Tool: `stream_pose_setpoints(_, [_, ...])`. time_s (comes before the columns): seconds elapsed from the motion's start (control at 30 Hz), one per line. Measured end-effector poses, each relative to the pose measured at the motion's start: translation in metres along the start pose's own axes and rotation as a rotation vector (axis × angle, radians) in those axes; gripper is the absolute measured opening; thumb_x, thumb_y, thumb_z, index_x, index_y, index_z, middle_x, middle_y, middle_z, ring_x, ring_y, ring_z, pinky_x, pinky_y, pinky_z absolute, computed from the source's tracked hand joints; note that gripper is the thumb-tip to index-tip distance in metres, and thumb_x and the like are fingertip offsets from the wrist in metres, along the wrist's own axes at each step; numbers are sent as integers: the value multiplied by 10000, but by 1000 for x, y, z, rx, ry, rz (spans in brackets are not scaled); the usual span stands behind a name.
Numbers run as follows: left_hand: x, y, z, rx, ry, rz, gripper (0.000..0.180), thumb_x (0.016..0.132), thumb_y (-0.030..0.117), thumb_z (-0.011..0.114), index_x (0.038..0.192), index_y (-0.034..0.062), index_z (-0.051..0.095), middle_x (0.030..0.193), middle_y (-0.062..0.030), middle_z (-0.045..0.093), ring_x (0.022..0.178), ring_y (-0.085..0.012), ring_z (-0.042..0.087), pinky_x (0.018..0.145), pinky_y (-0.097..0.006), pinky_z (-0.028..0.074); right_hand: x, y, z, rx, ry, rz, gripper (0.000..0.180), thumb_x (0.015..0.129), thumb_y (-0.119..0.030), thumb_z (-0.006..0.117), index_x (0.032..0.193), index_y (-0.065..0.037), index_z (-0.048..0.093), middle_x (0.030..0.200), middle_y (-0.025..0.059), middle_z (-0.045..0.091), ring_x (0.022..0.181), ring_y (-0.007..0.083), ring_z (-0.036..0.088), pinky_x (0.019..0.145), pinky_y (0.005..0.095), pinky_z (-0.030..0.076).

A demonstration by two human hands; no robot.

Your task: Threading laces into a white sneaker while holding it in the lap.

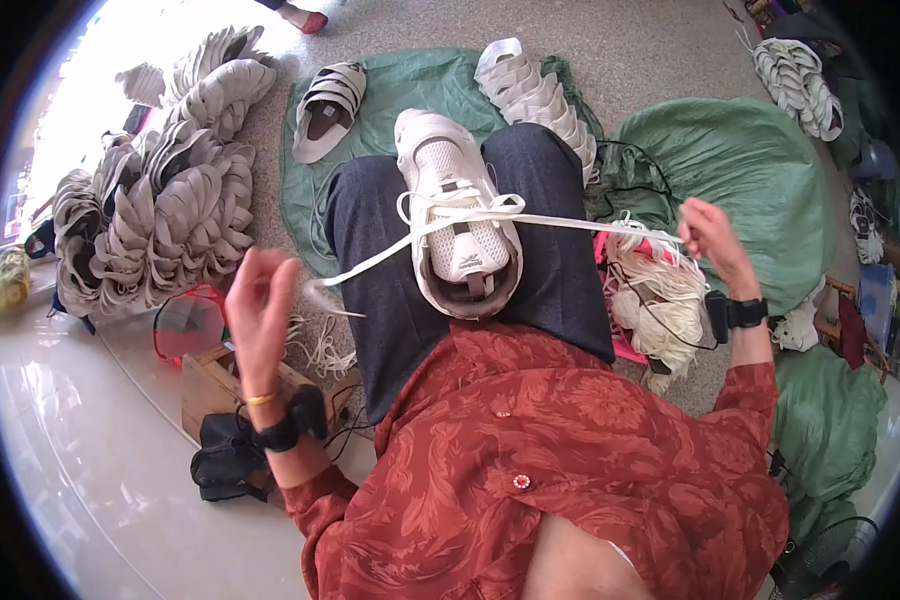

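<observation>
A white mesh sneaker (460,215) lies across my thighs, toe pointing away from me and heel opening nearest me. Its white shoelace (580,222) is looped in a bow over the tongue. One end runs out taut to my right hand (712,240), whose closed fingers pinch it. The other end slants down to the left and finishes loose and blurred, a little short of my left hand (263,305). That hand is raised beside my left knee, its fingers curled but smeared by motion, so its grip is unclear.
Stacked pale shoe uppers (160,210) stand at far left. A single upper (328,112) and another stack (535,95) lie on green sheeting (400,75). A pink basket (625,345) of white laces sits right of my knee. A wooden box (210,395) stands at left.
</observation>
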State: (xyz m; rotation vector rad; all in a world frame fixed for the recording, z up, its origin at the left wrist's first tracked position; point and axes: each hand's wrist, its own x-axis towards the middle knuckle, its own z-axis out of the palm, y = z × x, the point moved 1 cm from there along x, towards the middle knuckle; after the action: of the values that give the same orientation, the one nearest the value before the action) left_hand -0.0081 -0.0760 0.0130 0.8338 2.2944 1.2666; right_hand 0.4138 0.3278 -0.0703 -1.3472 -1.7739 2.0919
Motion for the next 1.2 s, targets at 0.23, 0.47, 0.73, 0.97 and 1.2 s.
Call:
stream_pose_setpoints(0.23, [31,41,95,161,-154,253,183,869,110,711,868,3,563,776,-100,609,671,-227,566,638,-346,471,20,0,53,-192,-112,-65,242,1003,-243,617,830,-79,571,691,-13,625,542,26,563,470,179,458])
stream_pose_setpoints(0.47, [41,37,99,-378,-399,-52,141,967,118,640,886,11,594,844,12,593,791,-71,537,723,-253,445,16,-5,79,-162,-153,-74,237,1006,-237,608,832,-79,576,675,-30,603,538,15,551,465,173,435])
stream_pose_setpoints(0.73, [46,26,104,-639,-573,-17,148,994,166,586,887,85,524,922,59,482,859,-31,433,812,-205,371,29,47,14,-8,82,-65,183,1000,-227,620,870,-115,559,640,-78,463,447,-9,334,382,183,239])
stream_pose_setpoints(0.97, [42,23,111,-355,-470,33,133,881,74,665,882,46,534,850,34,502,760,-56,465,693,-221,403,1,47,-54,391,327,-125,142,1009,-202,608,931,-114,527,645,-86,406,460,-9,311,395,175,239])
stream_pose_setpoints(1.2, [34,24,113,-177,-382,102,158,902,17,661,944,48,512,866,49,484,782,-24,470,702,-189,413,14,31,-4,-200,340,-85,159,974,-219,655,951,-61,662,735,-39,599,563,14,495,485,183,400])
